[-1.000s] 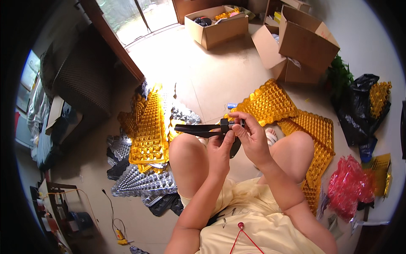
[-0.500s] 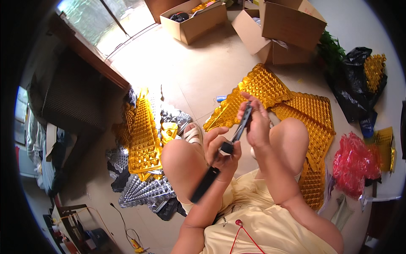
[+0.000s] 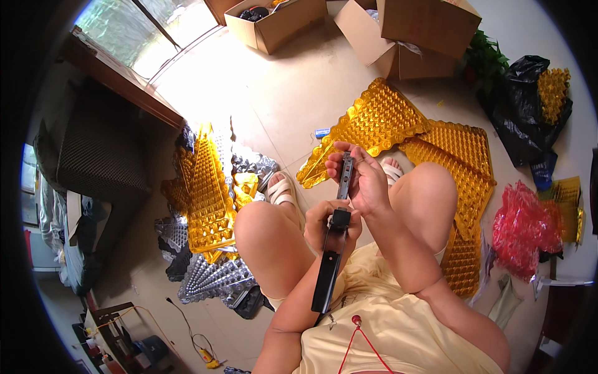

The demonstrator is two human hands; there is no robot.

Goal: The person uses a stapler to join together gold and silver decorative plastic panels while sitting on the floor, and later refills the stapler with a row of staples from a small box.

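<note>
Both hands are on one thing, a black-and-metal stapler by the look of it, opened out long. The stapler (image 3: 340, 217) is up off the floor (image 3: 261, 90), between the knees (image 3: 430, 187), running up and slightly right in view.

Left hand (image 3: 319, 225): closed around the middle, fingers and thumb either side of the black block (image 3: 340, 218). Right hand (image 3: 370, 187): pinching the metal rail (image 3: 346, 176) at the far end, fingers curled, thumb side up. Exact fingertip contact behind the rail: can't tell.

Black lever (image 3: 325, 283) hangs toward the shirt (image 3: 374, 327), crossing in front of the left forearm (image 3: 299, 311); neither hand is on it.

Handling, my read: light to moderate, stiff, not fragile. Rail looks like smooth metal, so a bit slippery, edges maybe sharp. Free lever could swing if the joint is loose. Best hold: firm grip at the block, light pinch on the rail's sides, fingers clear of the joint.

Around it: gold sheets (image 3: 380, 115) just beyond the right hand, silver sheets (image 3: 218, 277) left of the legs, small blue box (image 3: 321, 133) beside the gold. Those sheets look thin, easy to dent.
</note>
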